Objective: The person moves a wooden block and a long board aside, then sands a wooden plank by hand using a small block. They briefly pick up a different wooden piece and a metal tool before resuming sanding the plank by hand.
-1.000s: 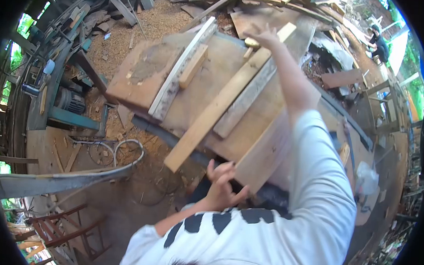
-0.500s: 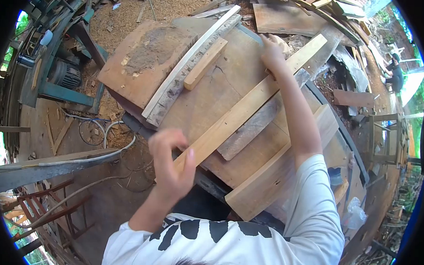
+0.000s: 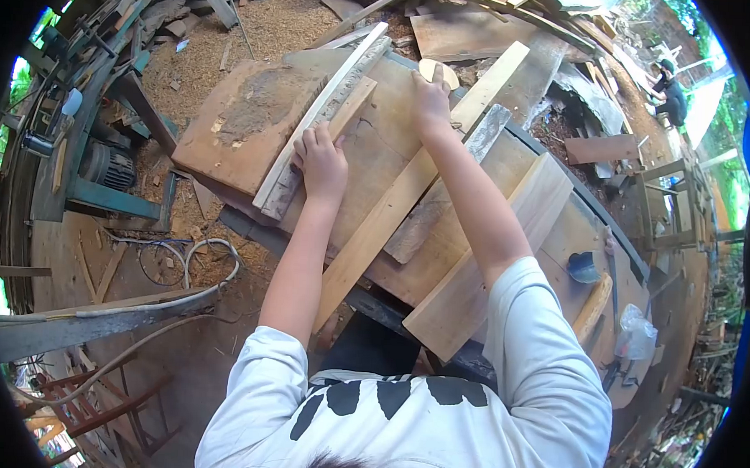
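My left hand (image 3: 320,160) rests over the lower end of a short wooden block (image 3: 354,103), its fingers curled onto it. That block lies along a long pale straight strip (image 3: 326,106) on the worn work surface (image 3: 378,163). My right hand (image 3: 432,107) is at the far edge, with its fingers against a pale round piece of wood (image 3: 442,74); the grip is partly hidden. Under my right forearm runs a long light board (image 3: 384,213), lying diagonally across the surface. Beside it are a greyish wood piece (image 3: 421,228) and a wide thick plank (image 3: 491,264).
A rust-brown raised box (image 3: 246,128) adjoins the strip on the left. A motor (image 3: 108,168) sits in a blue-green frame at far left. Toward the right lie a dark blue curved object (image 3: 584,266) and a plastic bag (image 3: 636,333). Another person (image 3: 670,95) sits in the distance.
My left hand has left the near end of the long board and moved up onto the short block. My right hand stays by the round piece. The view has shifted slightly.
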Motion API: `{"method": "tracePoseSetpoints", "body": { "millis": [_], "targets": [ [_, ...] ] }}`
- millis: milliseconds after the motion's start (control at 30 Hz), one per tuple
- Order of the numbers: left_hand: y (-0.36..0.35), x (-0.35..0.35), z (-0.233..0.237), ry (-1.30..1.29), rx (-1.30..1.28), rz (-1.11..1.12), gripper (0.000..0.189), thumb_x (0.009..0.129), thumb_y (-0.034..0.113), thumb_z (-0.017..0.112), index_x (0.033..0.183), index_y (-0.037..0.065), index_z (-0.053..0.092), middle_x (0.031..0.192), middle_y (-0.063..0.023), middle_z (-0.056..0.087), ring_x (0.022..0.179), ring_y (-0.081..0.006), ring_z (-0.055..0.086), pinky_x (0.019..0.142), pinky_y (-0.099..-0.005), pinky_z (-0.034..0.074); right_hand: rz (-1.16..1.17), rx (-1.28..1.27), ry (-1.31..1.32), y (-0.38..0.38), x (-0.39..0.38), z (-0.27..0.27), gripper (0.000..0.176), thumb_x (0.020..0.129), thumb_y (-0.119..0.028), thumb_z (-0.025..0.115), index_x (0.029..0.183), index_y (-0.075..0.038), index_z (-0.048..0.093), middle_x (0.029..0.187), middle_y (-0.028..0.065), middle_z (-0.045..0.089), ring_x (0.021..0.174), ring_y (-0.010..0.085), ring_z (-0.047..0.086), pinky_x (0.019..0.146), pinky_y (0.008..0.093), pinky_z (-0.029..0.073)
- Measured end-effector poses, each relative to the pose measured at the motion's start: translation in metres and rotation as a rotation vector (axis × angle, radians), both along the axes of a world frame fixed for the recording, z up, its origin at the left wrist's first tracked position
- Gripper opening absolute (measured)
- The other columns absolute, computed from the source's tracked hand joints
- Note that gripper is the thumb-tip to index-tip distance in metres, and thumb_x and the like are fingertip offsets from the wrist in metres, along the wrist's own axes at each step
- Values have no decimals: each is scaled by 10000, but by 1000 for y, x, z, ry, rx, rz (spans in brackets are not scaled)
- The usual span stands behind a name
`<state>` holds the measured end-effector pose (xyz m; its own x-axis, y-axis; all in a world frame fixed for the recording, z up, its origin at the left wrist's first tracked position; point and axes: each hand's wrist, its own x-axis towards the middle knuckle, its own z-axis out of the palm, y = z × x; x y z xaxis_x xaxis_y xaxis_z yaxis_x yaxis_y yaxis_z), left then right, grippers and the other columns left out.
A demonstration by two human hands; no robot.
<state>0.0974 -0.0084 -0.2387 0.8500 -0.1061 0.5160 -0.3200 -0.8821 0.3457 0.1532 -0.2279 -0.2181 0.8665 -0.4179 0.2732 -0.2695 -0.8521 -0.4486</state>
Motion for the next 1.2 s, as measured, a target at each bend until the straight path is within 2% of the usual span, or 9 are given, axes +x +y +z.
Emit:
{"method": "tracePoseSetpoints", "body": {
  "millis": [100, 133, 367, 533, 600, 700, 833, 900, 1200],
  "targets": [
    [1, 1, 4, 26, -149, -8, 382, 896, 231, 663, 1208, 44, 548, 1140, -132, 520, 1123, -347, 463, 957, -523, 363, 84, -288, 267, 43, -35, 50, 420, 837, -98, 611, 1253, -129, 665, 1373, 206, 550, 1274, 367, 503, 1023, 431, 454],
    [3, 3, 7, 43, -239, -24, 372, 896, 223, 669, 1188, 13, 574, 1157, -151, 538, 1119, -356, 472, 970, -512, 365, 254, 103, 434, 46, -35, 47, 389, 823, -157, 634, 1197, -62, 685, 1215, 213, 651, 1160, 344, 599, 993, 393, 465],
    [21, -13, 15, 75, -678, -238, 309, 921, 188, 656, 1149, -8, 583, 1145, -187, 558, 1112, -345, 498, 986, -433, 395, 344, 751, 11, 30, -174, 119, 356, 900, -182, 612, 1205, -5, 658, 1116, 159, 689, 1063, 220, 640, 965, 330, 475],
    [-5, -156, 76, 549, -1141, -547, 357, 977, 230, 610, 1183, -46, 514, 1081, -143, 535, 997, -231, 529, 906, -358, 432, 52, 1278, -122, 62, -320, 99, 661, 971, -256, 616, 1512, -63, 290, 1351, 173, 525, 1170, 245, 562, 989, 347, 461],
    [-22, -231, 47, 532, -890, -714, 320, 979, 159, 606, 1213, -7, 464, 1041, -78, 537, 915, -136, 520, 822, -282, 457, 41, 1280, -197, 83, -361, 98, 738, 969, -272, 624, 1529, -56, 196, 1408, 214, 449, 1197, 264, 538, 989, 361, 454],
    [-28, -342, 47, 484, -526, -868, 753, 731, 115, 765, 1381, 20, 397, 1238, -228, 419, 1177, -403, 360, 1043, -512, 256, -109, 799, -452, 90, -397, 63, 784, 966, -233, 619, 1552, -61, 128, 1400, 304, 404, 1234, 313, 510, 1018, 410, 427],
    [-3, -338, 69, 378, -62, -936, 828, 748, 346, 771, 1433, 54, 412, 1447, -283, 285, 1348, -481, 232, 1100, -547, 211, -192, 522, 69, 73, -451, 62, 811, 929, -211, 633, 1550, -43, 139, 1313, 334, 400, 1211, 438, 467, 1046, 489, 382],
    [7, -330, 67, 313, -54, -702, 843, 781, 423, 764, 1437, 55, 383, 1467, -285, 315, 1390, -485, 205, 1125, -572, 177, -266, 419, 187, 78, -465, 49, 828, 913, -213, 646, 1548, -34, 146, 1297, 333, 390, 1192, 476, 452, 1048, 515, 370],
    [10, -345, 36, 567, -359, -907, 643, 880, 185, 687, 1405, -30, 384, 1366, -252, 464, 1280, -397, 435, 1093, -454, 342, -190, 355, 58, 97, -496, 58, 823, 858, -301, 729, 1497, 14, 317, 1298, 310, 389, 1167, 450, 458, 1002, 465, 427]
  ]
}}
